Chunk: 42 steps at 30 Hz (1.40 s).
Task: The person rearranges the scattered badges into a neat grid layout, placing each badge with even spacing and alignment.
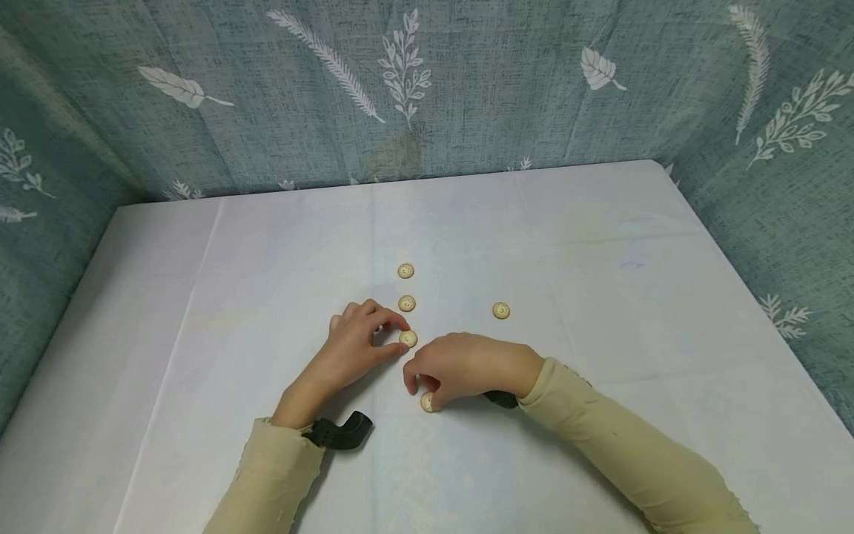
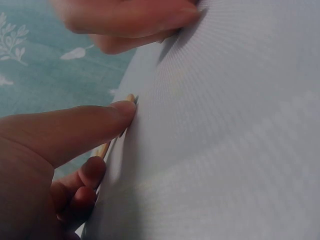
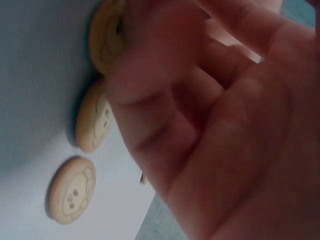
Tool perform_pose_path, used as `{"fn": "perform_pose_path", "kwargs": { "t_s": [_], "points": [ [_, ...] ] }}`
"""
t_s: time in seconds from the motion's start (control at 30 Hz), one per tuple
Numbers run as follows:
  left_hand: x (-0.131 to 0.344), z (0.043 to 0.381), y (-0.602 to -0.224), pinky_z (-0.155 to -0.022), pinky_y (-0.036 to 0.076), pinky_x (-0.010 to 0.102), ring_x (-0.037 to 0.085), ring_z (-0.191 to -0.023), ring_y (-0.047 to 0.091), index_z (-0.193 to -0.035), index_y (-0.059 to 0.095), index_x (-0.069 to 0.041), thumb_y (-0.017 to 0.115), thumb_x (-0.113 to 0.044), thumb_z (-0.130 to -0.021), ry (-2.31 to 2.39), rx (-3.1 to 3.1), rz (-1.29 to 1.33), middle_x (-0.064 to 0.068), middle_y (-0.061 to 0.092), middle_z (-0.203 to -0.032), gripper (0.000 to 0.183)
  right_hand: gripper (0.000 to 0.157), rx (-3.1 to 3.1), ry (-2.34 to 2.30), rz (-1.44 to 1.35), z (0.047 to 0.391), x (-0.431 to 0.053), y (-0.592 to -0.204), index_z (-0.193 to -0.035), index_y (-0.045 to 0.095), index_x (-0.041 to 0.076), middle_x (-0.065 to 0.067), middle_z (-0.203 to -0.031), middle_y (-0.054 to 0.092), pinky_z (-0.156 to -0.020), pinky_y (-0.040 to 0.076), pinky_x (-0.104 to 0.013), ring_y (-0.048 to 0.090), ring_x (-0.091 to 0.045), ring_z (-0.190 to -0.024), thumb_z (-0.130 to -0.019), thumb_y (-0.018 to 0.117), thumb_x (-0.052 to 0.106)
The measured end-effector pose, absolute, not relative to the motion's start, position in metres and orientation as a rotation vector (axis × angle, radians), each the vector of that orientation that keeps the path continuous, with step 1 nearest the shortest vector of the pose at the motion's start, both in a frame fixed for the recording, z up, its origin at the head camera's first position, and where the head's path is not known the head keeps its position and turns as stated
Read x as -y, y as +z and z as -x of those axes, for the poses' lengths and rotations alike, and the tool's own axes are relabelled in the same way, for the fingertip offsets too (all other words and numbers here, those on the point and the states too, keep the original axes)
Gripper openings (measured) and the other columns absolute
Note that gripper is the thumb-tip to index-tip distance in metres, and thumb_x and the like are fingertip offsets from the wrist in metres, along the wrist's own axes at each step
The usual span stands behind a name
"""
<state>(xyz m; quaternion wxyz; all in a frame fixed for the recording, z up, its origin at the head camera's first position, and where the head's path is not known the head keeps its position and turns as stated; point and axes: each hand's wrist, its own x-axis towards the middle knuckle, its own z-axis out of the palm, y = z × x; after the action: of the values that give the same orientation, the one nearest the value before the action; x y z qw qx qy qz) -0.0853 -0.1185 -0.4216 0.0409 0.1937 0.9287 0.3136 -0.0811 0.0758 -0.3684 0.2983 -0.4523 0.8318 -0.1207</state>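
Round pale wooden buttons lie on the white-covered table. My left hand [image 1: 353,345] pinches one button [image 1: 408,338] between thumb and index finger; its edge [image 2: 131,97] shows beside the thumb in the left wrist view. To the right and nearer, my right hand [image 1: 467,365] bends over another button [image 1: 427,402], with the thumb on its edge and the index finger curled beside it. Close up in the right wrist view, several buttons [image 3: 72,190] lie beside the blurred fingers, one partly covered by them. Each shows a line drawing and small holes.
Beyond the left hand, two buttons, a far one [image 1: 405,271] and a nearer one [image 1: 407,302], line up with the pinched button. Another button [image 1: 501,310] lies apart at right. A sliver of one [image 1: 465,333] peeks out behind the right hand. Green leaf-patterned cloth [image 1: 467,89] hangs around the table [image 1: 253,252].
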Motion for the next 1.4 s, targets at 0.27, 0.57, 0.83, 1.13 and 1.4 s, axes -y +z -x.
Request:
{"fn": "perform_pose_path", "kwargs": {
  "t_s": [0.27,0.57,0.83,1.13,1.4],
  "points": [
    [0.118,0.085,-0.421,-0.07,0.02,0.034,0.013,-0.083,0.037,-0.091,0.062,-0.031,0.07,-0.034,-0.076,0.964,-2.847,-0.59,-0.009,0.045,-0.085,0.017,0.014,-2.271,-0.21,1.183,0.076,-0.07,-0.37,-0.075,0.057,0.026,0.015,-0.071,0.048,-0.057,0.038,-0.027,0.047,-0.004,-0.064,-0.075,0.07,0.021],
    [0.118,0.085,-0.421,-0.07,0.02,0.034,0.013,-0.083,0.037,-0.091,0.062,-0.031,0.07,-0.034,-0.075,0.96,-2.843,-0.586,-0.009,0.045,-0.085,0.018,0.016,-2.279,-0.199,1.204,0.075,-0.069,-0.369,-0.073,0.054,0.025,0.013,-0.069,0.047,-0.055,0.037,-0.025,0.047,-0.006,-0.062,-0.075,0.069,0.019],
    [0.118,0.084,-0.42,-0.071,0.02,0.034,0.012,-0.083,0.036,-0.091,0.062,-0.031,0.07,-0.033,-0.075,0.973,-2.838,-0.585,-0.009,0.046,-0.085,0.018,0.013,-2.244,-0.298,1.227,0.077,-0.074,-0.37,-0.077,0.056,0.026,0.016,-0.064,0.05,-0.053,0.036,-0.025,0.046,-0.003,-0.06,-0.076,0.064,0.016],
    [0.118,0.085,-0.42,-0.072,0.02,0.034,0.013,-0.085,0.037,-0.091,0.062,-0.031,0.07,-0.034,-0.076,0.963,-2.842,-0.587,-0.009,0.046,-0.085,0.017,0.006,-2.18,-0.39,1.271,0.082,-0.078,-0.37,-0.084,0.061,0.025,0.014,-0.065,0.049,-0.059,0.036,-0.02,0.045,-0.002,-0.062,-0.083,0.062,0.019],
    [0.118,0.085,-0.419,-0.07,0.02,0.035,0.013,-0.082,0.036,-0.091,0.063,-0.03,0.071,-0.031,-0.075,0.974,-2.848,-0.6,-0.008,0.046,-0.085,0.017,0.01,-2.162,-0.442,1.266,0.09,-0.079,-0.371,-0.091,0.063,0.021,0.011,-0.065,0.048,-0.062,0.037,-0.02,0.045,-0.003,-0.061,-0.085,0.057,0.016]
  ]
}}
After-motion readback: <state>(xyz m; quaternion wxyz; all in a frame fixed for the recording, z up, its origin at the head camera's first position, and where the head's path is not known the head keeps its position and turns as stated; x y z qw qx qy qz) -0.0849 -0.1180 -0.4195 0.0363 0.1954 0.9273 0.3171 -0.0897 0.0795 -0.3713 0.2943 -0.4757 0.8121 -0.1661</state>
